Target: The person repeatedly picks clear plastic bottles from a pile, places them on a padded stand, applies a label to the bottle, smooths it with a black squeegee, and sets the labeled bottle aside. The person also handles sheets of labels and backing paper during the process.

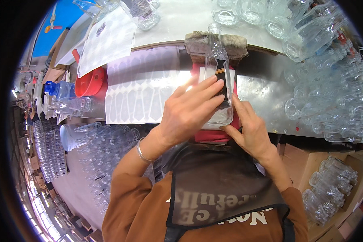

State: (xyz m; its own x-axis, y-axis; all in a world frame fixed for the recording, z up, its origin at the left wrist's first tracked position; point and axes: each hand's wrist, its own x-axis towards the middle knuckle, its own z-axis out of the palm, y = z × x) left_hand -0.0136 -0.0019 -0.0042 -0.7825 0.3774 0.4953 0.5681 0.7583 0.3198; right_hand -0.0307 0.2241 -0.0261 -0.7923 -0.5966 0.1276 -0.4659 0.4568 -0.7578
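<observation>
A clear glass bottle lies in front of me, its neck resting on a rolled grey-beige cloth and its base toward me. Under it is a red padded support. My left hand lies across the bottle's side with fingers stretched out and flat, over a dark patch on or behind the glass. With thumb and fingers at the base end, my right hand grips the bottle from the right. The left palm's contact with the glass is hidden.
Translucent sheets with shaped cutouts lie left of the bottle, beside a red bowl-like container. Clear bottles crowd the right, with more at the far edge. Grouped bottles stand lower left. An open cardboard box holds wrapped glassware lower right.
</observation>
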